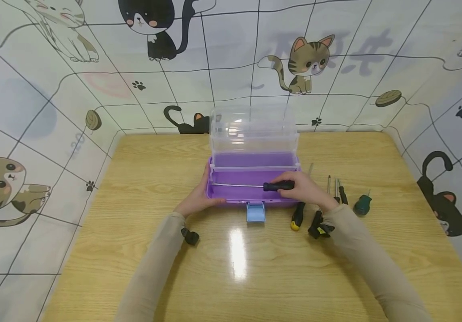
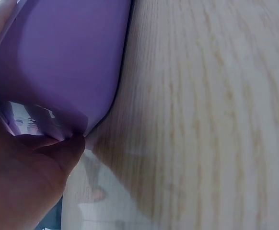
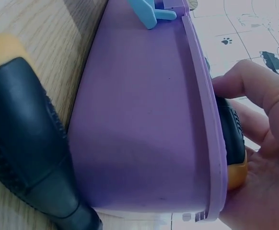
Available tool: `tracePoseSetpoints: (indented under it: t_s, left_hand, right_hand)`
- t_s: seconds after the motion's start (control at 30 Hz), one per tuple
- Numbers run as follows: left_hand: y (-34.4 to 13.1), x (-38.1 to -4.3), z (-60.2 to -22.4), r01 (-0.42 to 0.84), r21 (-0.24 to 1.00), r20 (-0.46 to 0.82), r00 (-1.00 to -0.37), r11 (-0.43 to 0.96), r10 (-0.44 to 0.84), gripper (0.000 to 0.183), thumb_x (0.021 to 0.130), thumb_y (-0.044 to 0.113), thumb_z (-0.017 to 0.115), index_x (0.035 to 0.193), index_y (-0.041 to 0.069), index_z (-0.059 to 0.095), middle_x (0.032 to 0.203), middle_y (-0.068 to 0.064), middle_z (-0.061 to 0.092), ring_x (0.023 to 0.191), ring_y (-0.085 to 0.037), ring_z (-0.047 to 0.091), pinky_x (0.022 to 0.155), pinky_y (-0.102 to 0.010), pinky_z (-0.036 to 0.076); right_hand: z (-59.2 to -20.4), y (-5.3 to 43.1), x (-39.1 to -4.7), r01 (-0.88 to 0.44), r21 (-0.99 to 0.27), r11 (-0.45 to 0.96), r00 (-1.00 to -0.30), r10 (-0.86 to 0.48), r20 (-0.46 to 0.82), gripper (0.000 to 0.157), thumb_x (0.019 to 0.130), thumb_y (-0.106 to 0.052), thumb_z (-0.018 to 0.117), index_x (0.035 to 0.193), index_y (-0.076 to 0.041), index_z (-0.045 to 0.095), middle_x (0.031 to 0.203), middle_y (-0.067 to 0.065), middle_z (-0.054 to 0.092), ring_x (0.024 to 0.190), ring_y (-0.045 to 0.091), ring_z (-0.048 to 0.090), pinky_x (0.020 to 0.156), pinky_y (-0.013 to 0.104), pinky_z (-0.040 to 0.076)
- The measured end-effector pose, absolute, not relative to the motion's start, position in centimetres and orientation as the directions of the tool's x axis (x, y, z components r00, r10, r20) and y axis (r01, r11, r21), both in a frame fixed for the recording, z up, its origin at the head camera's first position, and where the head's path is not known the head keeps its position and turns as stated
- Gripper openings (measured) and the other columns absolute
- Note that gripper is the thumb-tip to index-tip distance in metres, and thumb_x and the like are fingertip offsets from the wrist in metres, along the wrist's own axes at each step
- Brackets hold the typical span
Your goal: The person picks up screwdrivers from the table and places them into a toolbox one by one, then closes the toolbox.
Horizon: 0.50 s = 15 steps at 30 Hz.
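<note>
A purple toolbox [image 1: 236, 194] stands on the table with its clear lid [image 1: 252, 127] raised at the back. My left hand [image 1: 199, 195] grips its left end, thumb at the front corner and fingers along the side. In the right wrist view my right hand [image 3: 269, 120] holds a screwdriver by its black handle with an orange end [image 3: 236, 177], just past the box's front rim. Seen from the head, this screwdriver [image 1: 240, 185] lies lengthwise across the box opening, its shaft pointing left. A light-blue latch [image 1: 256, 213] hangs down at the box front.
A black screwdriver with a yellow end [image 1: 296, 219] lies beside the box's right front corner, under my right forearm. Further right are several slim screwdrivers [image 1: 342, 195] and a stubby green-handled one [image 1: 362, 205]. A cat-patterned cloth wall [image 1: 231, 85] stands behind the wooden table [image 1: 279, 277].
</note>
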<state>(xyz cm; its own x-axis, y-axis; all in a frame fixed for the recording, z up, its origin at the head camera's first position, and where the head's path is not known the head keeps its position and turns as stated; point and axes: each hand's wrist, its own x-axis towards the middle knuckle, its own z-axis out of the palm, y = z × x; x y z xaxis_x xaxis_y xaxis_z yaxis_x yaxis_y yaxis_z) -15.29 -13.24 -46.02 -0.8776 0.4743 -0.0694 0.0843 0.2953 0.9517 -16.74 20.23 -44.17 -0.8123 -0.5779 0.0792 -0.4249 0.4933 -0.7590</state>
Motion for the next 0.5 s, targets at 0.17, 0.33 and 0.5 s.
tracePoseSetpoints:
  t_s: [0.17,0.33,0.5]
  left_hand:
    - [-13.28,-15.33,-46.21,0.073,0.941,-0.093,-0.884,0.331,0.459,0.119,0.070,0.021,0.077,0.137,0.033,-0.020,0.148,0.000,-0.007,0.131,-0.025,0.012,0.104,-0.041,0.014]
    - [-13.32,-15.38,-46.35,0.063,0.945,-0.097,-0.884,0.322,0.458,0.119,0.069,0.021,0.077,0.136,0.038,-0.020,0.148,0.001,-0.007,0.131,-0.027,0.014,0.104,-0.043,0.015]
    - [-13.22,-15.41,-46.39,0.092,0.957,-0.053,-0.877,0.276,0.478,0.119,0.070,0.017,0.077,0.137,0.038,-0.019,0.148,0.000,-0.009,0.130,-0.030,0.016,0.103,-0.047,0.015]
  right_hand:
    - [-44.08,20.26,-16.83,-0.425,-0.762,0.488,-0.795,-0.604,0.057,0.030,0.074,-0.005,0.066,0.103,-0.013,0.067,0.095,-0.001,0.062,0.076,0.017,0.050,0.064,0.031,0.042]
    - [-44.14,20.16,-16.89,-0.426,-0.763,0.486,-0.768,-0.640,0.021,0.029,0.076,-0.004,0.065,0.104,-0.011,0.066,0.097,0.001,0.061,0.075,0.017,0.050,0.061,0.030,0.043]
    - [-44.44,20.14,-17.00,-0.431,-0.761,0.485,-0.755,-0.656,0.009,0.029,0.076,-0.005,0.065,0.105,-0.010,0.066,0.098,0.001,0.061,0.078,0.016,0.050,0.064,0.030,0.043]
